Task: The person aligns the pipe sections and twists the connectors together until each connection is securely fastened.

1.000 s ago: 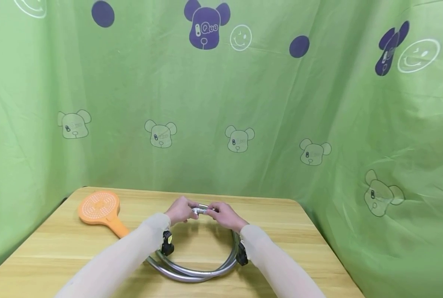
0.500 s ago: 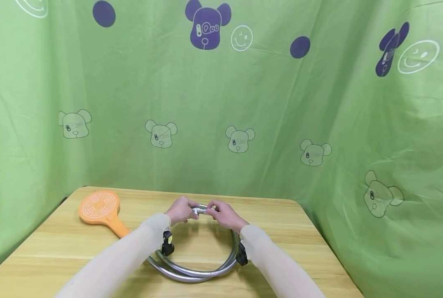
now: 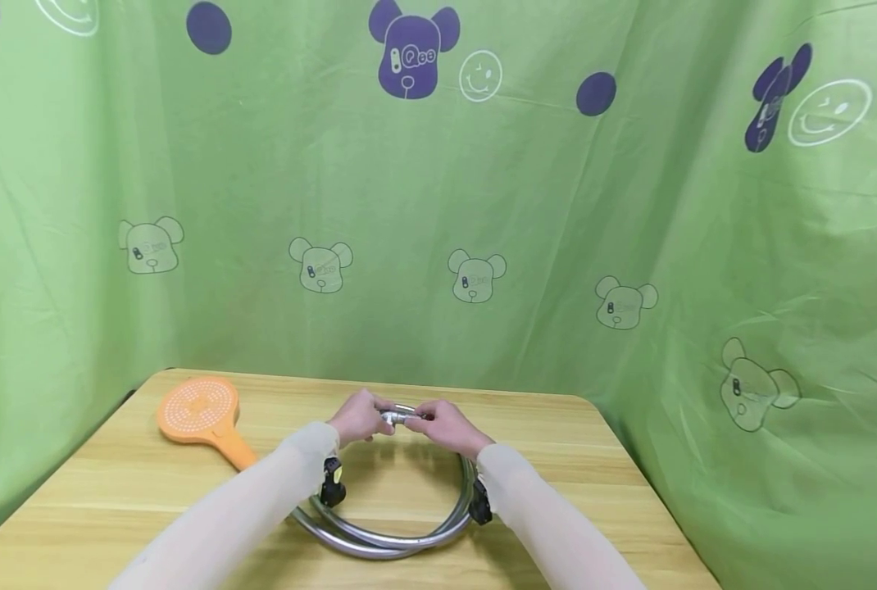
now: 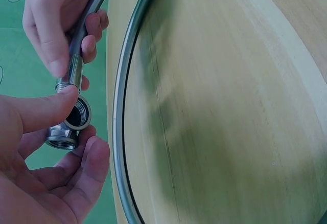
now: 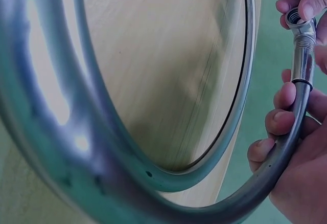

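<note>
In the head view my left hand (image 3: 359, 416) and right hand (image 3: 447, 428) meet over the far middle of the table. The left thumb and fingers pinch a small chrome threaded tee fitting (image 4: 68, 132), whose open threaded mouths show in the left wrist view. My right hand grips the end of a silver shower hose (image 3: 379, 547), fingers curled round it just behind its metal end sleeve (image 5: 302, 65). That sleeve lines up with the fitting, and a few threads show where they meet. The rest of the hose lies coiled below the hands.
An orange shower head (image 3: 198, 407) lies face up on the wooden table (image 3: 556, 475) at the left, its handle partly behind the left sleeve. A green curtain (image 3: 394, 328) hangs behind the table and along both sides.
The right hand's fingers have shifted slightly on the hose end, lifting and then settling again. The left hand, the coil and the shower head stay in place.
</note>
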`<state>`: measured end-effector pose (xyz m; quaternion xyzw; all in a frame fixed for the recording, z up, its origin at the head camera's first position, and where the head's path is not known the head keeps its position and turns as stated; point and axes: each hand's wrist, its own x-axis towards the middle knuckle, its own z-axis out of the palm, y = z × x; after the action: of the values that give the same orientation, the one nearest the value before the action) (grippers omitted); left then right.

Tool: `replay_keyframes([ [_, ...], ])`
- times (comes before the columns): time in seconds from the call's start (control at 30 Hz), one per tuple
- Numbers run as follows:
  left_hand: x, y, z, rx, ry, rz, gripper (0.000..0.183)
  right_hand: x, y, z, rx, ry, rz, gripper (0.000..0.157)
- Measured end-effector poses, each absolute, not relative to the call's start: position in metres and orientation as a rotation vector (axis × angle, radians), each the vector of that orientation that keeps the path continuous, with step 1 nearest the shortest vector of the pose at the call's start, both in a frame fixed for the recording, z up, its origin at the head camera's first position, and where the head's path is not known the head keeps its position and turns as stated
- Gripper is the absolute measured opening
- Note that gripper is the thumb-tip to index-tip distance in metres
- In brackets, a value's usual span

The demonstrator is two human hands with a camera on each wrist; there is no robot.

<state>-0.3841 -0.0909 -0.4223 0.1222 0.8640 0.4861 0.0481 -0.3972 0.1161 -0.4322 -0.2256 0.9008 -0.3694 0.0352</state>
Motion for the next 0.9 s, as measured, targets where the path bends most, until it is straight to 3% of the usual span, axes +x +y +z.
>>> replay_keyframes([
  [0.37,-0.3842,-0.0902,-0.4199,0.389,2.635,1.484,0.043,-0.3954,0.1175,-0.4318,-0.739,2.725,-1.226,0.020],
  [0.77,-0.3838,-0.0899,-0.4217,0.412,2.653,1.457,0.045,-0.4014,0.1180,-0.4352,-0.755,2.763,-1.131,0.032],
  [0.9,-0.3840,-0.0907,-0.4223,0.433,2.649,1.446,0.046,-0.4017,0.1180,-0.4363,-0.737,2.753,-1.156,0.029],
])
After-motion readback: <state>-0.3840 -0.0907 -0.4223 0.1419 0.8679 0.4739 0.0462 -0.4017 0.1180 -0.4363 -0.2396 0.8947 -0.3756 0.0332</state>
